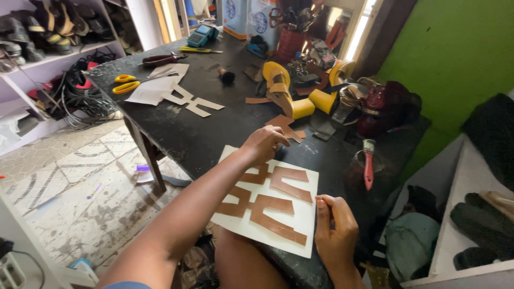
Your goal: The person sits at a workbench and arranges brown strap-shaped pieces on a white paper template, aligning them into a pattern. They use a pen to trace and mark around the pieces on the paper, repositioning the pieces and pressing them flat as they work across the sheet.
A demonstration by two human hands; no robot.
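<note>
Both hands (266,143) (334,227) on white sheet (300,214) — leather cutouts (273,200)

Left arm stretched forward, left hand (265,143) curled loosely, knuckles up, right hand (334,227) nearer, on the right, fingers bent inward

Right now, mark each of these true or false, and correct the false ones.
1. Brown leather pieces lie on a white sheet. True.
2. The left hand holds the scissors. False: the yellow-handled scissors lie untouched far up the black table.
3. The right hand is at the sheet's right edge. True.
4. The red-handled brush lies left of the sheet. False: it stands to its right.
5. Yellow high-heeled shoes sit beyond the sheet. True.
</note>
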